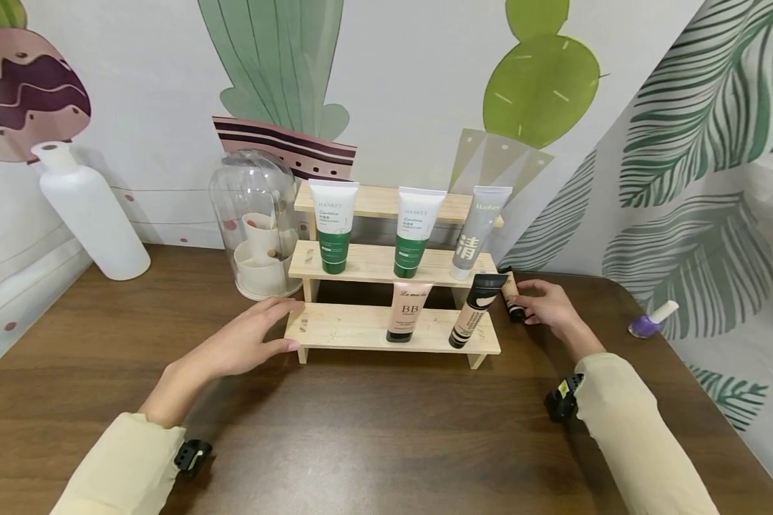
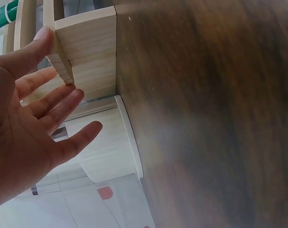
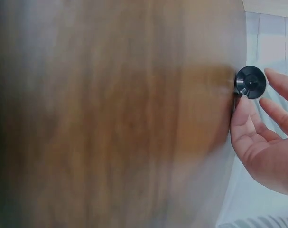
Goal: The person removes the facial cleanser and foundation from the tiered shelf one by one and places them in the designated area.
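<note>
Head view counts five tubes standing on the three-step wooden rack: two white-and-green tubes and one grey tube on the middle step, a pink BB tube and a beige tube with a black top on the lowest step. A sixth, the small beige tube with a black cap, lies on the brown table just beside the rack's right end, at about 3 o'clock from it. The right hand touches this tube, thumb and fingers reaching round its capped end; whether they pinch it already I cannot tell. Right wrist view shows only the round black cap end-on, with fingertips close on either side and the tube's body hidden behind the cap; the table there is blurred.

The left hand lies with fingers straight and spread, its fingertips against the left end of the lowest step, holding nothing. Left wrist view confirms the splayed fingers at the rack's edge.

At 9 o'clock from the rack stands one clear dome over a white organiser, and further left one white bottle. One purple nail polish bottle lies at 3 o'clock, well apart from the right hand.
</note>
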{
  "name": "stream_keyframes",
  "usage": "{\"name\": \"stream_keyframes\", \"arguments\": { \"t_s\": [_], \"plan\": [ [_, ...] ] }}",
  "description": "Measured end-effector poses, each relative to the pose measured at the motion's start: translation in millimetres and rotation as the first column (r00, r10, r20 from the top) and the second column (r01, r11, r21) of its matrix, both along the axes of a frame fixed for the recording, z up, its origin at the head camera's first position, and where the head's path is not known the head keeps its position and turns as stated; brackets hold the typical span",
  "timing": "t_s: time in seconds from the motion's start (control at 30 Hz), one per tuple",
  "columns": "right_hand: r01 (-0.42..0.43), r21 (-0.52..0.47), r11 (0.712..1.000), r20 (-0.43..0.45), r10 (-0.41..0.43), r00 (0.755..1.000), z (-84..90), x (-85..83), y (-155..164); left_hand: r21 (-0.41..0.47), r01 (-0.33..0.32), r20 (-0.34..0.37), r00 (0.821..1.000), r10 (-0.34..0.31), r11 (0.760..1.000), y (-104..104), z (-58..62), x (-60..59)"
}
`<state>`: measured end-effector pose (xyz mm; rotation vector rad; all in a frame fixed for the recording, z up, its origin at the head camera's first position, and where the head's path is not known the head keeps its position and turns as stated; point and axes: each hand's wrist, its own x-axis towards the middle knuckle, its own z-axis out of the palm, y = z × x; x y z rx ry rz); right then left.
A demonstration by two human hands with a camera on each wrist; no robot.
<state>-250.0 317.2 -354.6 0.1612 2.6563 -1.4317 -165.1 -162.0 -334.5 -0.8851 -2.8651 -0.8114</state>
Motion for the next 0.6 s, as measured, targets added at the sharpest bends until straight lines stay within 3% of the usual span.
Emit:
{"name": "stream_keyframes", "arguments": {
  "t_s": [0.6],
  "plan": [
    [-0.101,0.028,0.995,-0.013,0.101,0.995,3.4,17.8,17,0.014,0.009,-0.013,1.000,-0.009,1.000,1,-0.6,-0.4]
  ]
}}
